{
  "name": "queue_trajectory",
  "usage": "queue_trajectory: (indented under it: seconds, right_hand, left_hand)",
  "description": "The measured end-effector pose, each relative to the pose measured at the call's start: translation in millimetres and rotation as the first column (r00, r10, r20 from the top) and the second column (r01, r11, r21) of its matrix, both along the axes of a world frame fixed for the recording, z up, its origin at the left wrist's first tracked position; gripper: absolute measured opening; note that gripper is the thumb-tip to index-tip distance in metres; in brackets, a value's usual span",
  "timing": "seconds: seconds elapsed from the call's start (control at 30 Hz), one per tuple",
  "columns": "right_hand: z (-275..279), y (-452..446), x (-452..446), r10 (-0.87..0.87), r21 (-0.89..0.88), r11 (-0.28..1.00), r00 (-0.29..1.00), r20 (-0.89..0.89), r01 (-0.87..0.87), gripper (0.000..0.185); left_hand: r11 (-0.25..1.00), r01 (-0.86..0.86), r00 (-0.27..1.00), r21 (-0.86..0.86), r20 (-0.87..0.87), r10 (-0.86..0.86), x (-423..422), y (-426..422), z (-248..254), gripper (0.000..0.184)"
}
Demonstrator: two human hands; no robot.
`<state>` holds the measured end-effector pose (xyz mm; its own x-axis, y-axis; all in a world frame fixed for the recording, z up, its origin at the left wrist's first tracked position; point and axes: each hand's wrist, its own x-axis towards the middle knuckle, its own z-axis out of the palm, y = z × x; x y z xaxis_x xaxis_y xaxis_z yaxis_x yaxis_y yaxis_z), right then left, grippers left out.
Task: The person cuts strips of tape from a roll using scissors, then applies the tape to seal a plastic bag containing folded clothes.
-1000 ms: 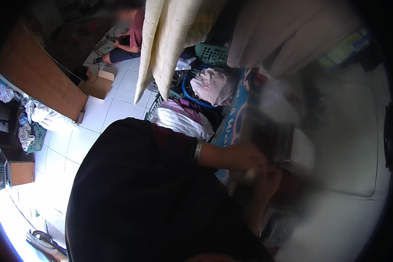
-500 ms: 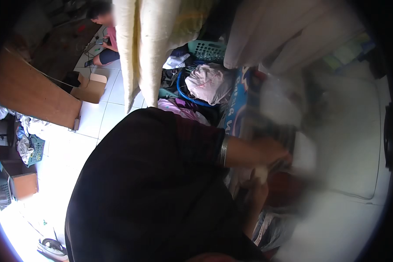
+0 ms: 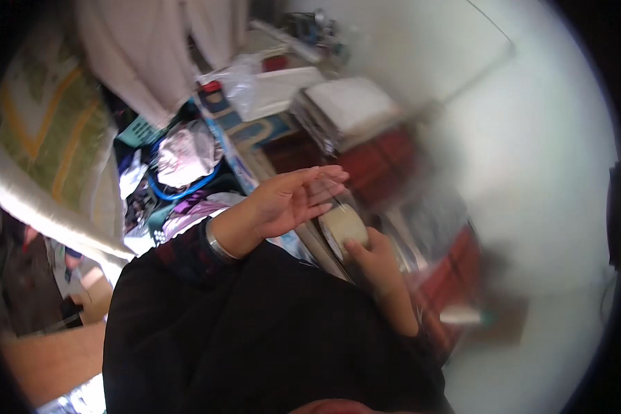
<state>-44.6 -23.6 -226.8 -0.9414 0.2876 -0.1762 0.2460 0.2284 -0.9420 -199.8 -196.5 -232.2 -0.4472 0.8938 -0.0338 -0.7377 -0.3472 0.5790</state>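
My right hand (image 3: pixel 378 259) grips a wide, yellowish roll of packing tape (image 3: pixel 345 231), its thumb pressed on the near side. My left hand (image 3: pixel 290 203), with a bangle at the wrist, is just above and left of the roll. Its palm is turned up and the fingers are stretched out and slightly apart. A thin, clear strip seems to run between these fingers and the roll; whether it sticks to them I cannot tell. Both hands are in front of my dark clothing (image 3: pixel 269 331).
Beyond my hands lie a stack of white packets (image 3: pixel 355 107) and a blurred red surface (image 3: pixel 379 165). A blue basket (image 3: pixel 186 193) with cloth stands at left, near hanging curtains (image 3: pixel 138 55). A pale wall (image 3: pixel 531 172) rises at right.
My view has swung to the right. My hands, close together and blurred before, are now apart; the left has opened out, palm up, and the tape roll shows clearly in the right.
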Motion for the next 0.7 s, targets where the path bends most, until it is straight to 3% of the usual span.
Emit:
queue_trajectory:
  seconds: [0.13,0.23,0.4,0.47,0.53,0.57,0.63,0.7]
  right_hand:
    - [-9,28,53,-0.077,-0.152,0.986,0.997,-0.021,0.073,0.032]
    - [-17,52,95,-0.116,-0.153,0.983,0.992,-0.055,0.106,0.032]
    - [-26,84,167,-0.198,-0.302,0.937,0.979,-0.048,0.175,0.032]
    - [-23,96,192,-0.223,-0.267,0.942,0.974,-0.043,0.204,0.032]
    - [-22,104,211,-0.239,-0.225,0.949,0.97,-0.045,0.223,0.033]
    - [-22,108,218,-0.243,-0.208,0.952,0.968,-0.058,0.227,0.034]
    - [-23,117,229,-0.252,-0.192,0.953,0.965,-0.073,0.235,0.034]
    - [-29,127,241,-0.233,-0.164,0.962,0.97,-0.068,0.22,0.034]
  left_hand:
    - [0.996,0.007,0.999,-0.085,-0.038,-0.01,47,40,8,0.042]
    - [0.998,0.066,0.998,-0.008,0.016,-0.066,84,70,11,0.044]
    - [0.984,0.167,0.985,0.056,0.046,-0.169,148,112,16,0.048]
    - [0.978,0.202,0.978,0.058,0.039,-0.204,170,126,15,0.051]
    - [0.938,0.293,0.948,0.183,0.075,-0.31,184,137,17,0.069]
    - [0.936,0.304,0.945,0.178,0.069,-0.32,190,142,18,0.069]
    - [0.888,0.379,0.917,0.26,0.021,-0.398,202,148,19,0.092]
    - [0.884,0.392,0.914,0.255,0.006,-0.406,211,155,18,0.097]
